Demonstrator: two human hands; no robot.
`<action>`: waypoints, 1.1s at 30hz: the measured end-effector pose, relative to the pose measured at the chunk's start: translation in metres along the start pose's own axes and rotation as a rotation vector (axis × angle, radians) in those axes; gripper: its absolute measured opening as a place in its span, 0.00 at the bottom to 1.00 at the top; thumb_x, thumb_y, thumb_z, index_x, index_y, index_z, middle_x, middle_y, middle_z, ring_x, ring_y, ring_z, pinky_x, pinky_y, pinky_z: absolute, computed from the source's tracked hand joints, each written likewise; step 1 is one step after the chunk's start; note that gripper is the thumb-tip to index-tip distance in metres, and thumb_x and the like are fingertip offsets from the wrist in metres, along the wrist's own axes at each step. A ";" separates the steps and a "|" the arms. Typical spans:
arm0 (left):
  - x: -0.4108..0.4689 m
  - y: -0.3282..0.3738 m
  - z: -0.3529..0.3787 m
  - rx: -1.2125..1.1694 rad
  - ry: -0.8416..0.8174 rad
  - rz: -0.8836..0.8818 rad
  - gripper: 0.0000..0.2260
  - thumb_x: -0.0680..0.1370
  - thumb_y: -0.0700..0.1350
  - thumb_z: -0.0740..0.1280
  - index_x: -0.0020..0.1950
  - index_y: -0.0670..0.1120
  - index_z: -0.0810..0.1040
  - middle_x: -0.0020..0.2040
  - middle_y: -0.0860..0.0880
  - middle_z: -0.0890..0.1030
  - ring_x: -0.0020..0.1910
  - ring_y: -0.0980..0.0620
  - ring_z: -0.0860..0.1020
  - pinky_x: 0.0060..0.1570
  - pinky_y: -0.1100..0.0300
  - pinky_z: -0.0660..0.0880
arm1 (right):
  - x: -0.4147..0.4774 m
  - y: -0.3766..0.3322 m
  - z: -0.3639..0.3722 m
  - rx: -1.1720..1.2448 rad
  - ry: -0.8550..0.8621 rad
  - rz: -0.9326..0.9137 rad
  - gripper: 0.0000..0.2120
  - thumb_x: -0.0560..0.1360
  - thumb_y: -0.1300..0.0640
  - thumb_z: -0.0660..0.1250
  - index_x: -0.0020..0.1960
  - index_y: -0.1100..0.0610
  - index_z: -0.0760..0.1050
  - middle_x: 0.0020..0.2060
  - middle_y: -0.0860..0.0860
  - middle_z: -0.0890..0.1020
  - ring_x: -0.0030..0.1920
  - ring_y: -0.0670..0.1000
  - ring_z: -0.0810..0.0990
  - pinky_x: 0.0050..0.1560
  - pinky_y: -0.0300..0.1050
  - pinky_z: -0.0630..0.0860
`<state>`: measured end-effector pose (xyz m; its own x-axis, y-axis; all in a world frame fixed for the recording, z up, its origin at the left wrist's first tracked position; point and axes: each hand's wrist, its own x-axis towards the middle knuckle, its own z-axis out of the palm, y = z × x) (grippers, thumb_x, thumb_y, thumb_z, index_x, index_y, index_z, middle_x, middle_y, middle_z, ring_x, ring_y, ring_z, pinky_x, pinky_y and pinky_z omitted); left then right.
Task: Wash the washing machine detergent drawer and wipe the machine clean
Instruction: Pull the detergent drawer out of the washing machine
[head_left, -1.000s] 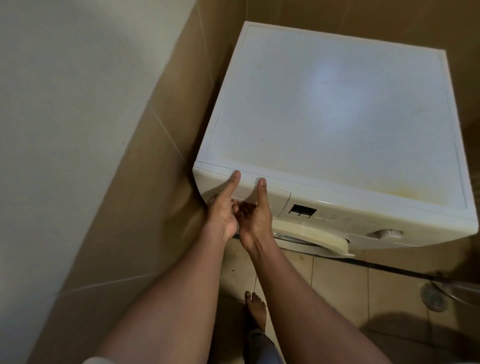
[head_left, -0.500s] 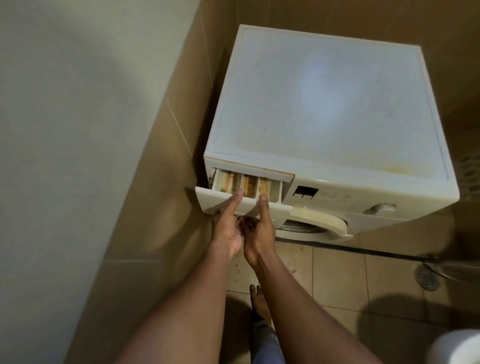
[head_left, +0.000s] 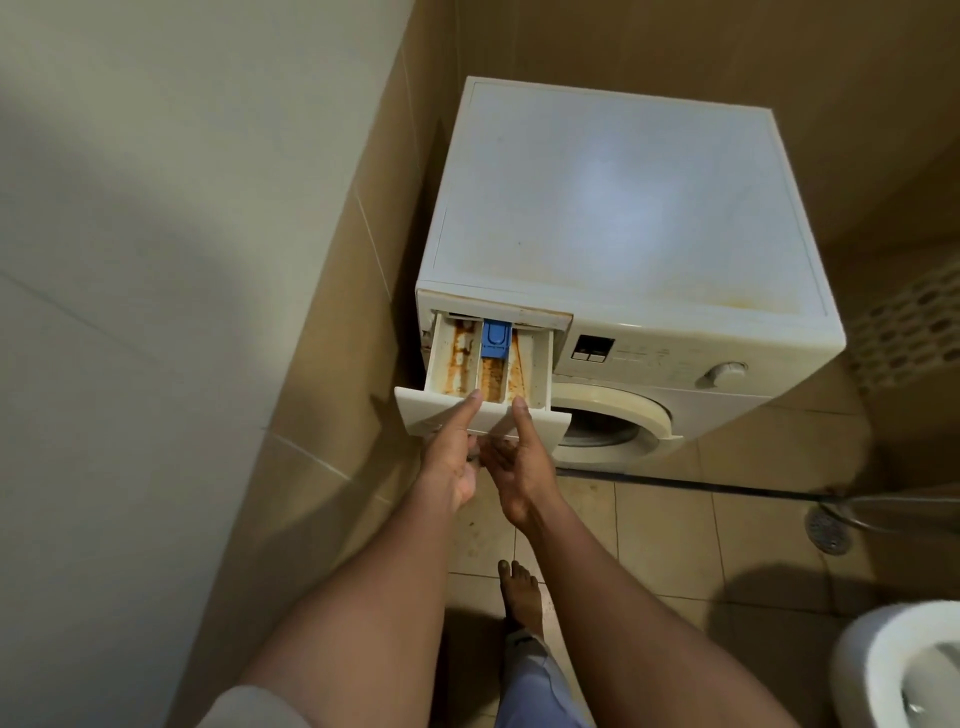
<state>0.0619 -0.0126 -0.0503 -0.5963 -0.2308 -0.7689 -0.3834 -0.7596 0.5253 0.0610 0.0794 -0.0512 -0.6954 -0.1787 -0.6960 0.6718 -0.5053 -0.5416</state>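
Head view: detergent drawer (head_left: 488, 364) now pulled far out, rust-stained; left hand (head_left: 451, 457) and right hand (head_left: 519, 460) gripping its front. Removal looked next.

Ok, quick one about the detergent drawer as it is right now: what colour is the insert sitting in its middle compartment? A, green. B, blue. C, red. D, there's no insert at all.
B: the detergent drawer, pulled out from the washing machine by the left hand and right hand, shows a blue insert at the back of its middle compartment, between rust-stained side compartments.
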 end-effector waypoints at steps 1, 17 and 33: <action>-0.001 0.000 0.000 0.027 -0.001 -0.002 0.23 0.73 0.45 0.77 0.66 0.47 0.75 0.59 0.43 0.83 0.58 0.46 0.81 0.59 0.52 0.77 | -0.001 -0.001 -0.002 -0.048 0.010 0.001 0.34 0.69 0.39 0.73 0.68 0.57 0.73 0.59 0.61 0.82 0.58 0.56 0.83 0.61 0.50 0.79; -0.002 -0.004 0.010 0.073 0.121 -0.014 0.37 0.69 0.57 0.78 0.73 0.49 0.67 0.58 0.43 0.82 0.58 0.44 0.80 0.62 0.47 0.77 | 0.031 -0.083 0.042 -1.743 0.031 -0.623 0.27 0.77 0.53 0.67 0.75 0.51 0.65 0.65 0.55 0.76 0.64 0.57 0.74 0.61 0.54 0.75; 0.017 0.005 0.027 -0.016 0.220 -0.073 0.29 0.76 0.44 0.73 0.74 0.46 0.66 0.60 0.40 0.77 0.59 0.41 0.77 0.58 0.42 0.80 | 0.082 -0.077 0.065 -2.041 -0.107 -0.396 0.36 0.76 0.56 0.69 0.77 0.53 0.54 0.43 0.52 0.74 0.43 0.51 0.76 0.39 0.46 0.77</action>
<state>0.0309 -0.0045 -0.0509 -0.3985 -0.3011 -0.8663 -0.4071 -0.7884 0.4612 -0.0641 0.0488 -0.0359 -0.7988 -0.3946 -0.4541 -0.2790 0.9118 -0.3014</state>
